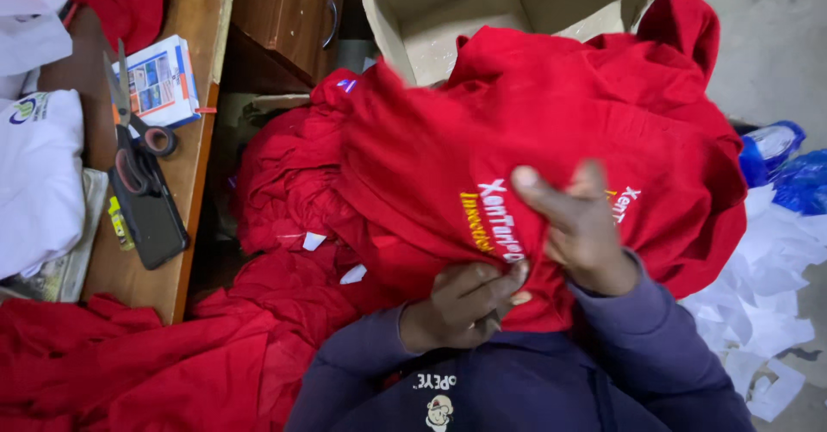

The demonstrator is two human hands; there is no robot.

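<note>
A red garment (517,122) with yellow and white embroidered lettering is bunched up in front of me. My left hand (461,304) grips its lower edge with the fingers curled into the cloth. My right hand (579,225) pinches the cloth just right of the lettering, thumb pointing left. Both arms wear dark blue sleeves.
More red garments (284,182) lie heaped at left and on the floor (129,372). A wooden table (185,182) at left carries scissors (131,135), a dark phone (155,221), a small printed box (159,83) and white cloth (34,174). An open cardboard box (465,10) stands behind. White paper scraps (767,311) and blue plastic (788,169) lie at right.
</note>
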